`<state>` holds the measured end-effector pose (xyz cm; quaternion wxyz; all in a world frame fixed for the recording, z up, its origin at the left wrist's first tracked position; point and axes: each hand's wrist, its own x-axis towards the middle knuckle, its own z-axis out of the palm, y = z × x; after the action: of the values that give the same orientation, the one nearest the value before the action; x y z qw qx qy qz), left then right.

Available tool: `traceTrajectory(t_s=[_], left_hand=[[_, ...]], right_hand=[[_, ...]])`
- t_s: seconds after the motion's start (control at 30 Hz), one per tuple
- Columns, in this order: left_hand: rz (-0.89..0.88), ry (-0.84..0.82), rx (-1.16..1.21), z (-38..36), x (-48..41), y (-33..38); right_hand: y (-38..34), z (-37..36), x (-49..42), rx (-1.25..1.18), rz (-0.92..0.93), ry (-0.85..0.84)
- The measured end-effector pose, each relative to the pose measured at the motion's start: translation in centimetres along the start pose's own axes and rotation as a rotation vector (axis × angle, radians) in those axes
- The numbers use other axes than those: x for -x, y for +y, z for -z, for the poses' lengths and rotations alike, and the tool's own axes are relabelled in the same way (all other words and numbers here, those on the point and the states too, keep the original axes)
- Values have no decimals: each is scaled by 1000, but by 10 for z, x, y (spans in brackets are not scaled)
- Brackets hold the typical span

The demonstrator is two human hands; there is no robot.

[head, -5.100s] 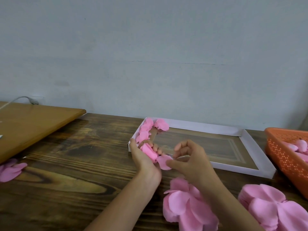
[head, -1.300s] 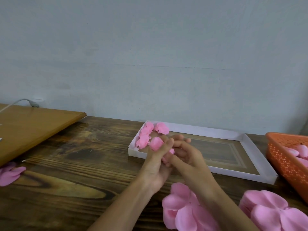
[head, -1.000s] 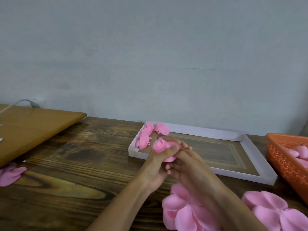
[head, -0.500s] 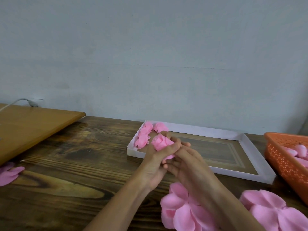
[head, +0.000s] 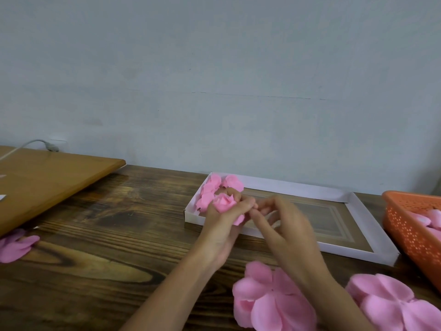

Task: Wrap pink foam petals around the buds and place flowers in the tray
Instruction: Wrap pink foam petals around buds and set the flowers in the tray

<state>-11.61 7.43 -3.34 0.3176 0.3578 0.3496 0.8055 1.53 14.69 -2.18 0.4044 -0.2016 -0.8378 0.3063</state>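
One head-worn camera looks forward and down across the counter [head: 100, 247] toward the wall [head: 214, 68]. The left hand [head: 223, 226] and right hand [head: 288, 225] lie near, low in view.

The right hand [head: 284, 225] is blurred, so I cannot tell whether its fingertips pinch anything. The left hand [head: 222, 225] curls round the flower [head: 224, 202], covering its lower half and part of the finished flowers [head: 210, 189] in the tray [head: 346, 249]. The right forearm [head: 330, 295] hides part of the near petal stack [head: 267, 299]. The orange basket [head: 410, 228] runs off the right edge, and the loose petals [head: 14, 247] run off the left.
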Motion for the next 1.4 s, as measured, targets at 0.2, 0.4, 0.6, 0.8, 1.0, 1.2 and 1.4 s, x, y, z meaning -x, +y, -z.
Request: traceTrajectory(t_s=[0.2,0.4,0.6,0.8,1.0,1.2,1.4], left_hand=[[-58,87,-470,7,-4,-12],[-56,-2,-527,1,-3,-18],[-107,-20,-559,-5,-4,-17],[-51,64,-492,-5,-1,-14],[114,199,89,-4,-1,-4],[216,123,87,-14,8,-1],[268,-86,110,-14,13,2]], right_hand=[[0,13,-5,156,397,-77],[-1,6,1,299,476,-9],[4,6,0,272,473,65],[9,5,-3,125,393,-9],[5,-11,4,-249,52,-13],[-4,-26,9,-326,-4,-61],[-14,-15,0,-678,-214,-182]])
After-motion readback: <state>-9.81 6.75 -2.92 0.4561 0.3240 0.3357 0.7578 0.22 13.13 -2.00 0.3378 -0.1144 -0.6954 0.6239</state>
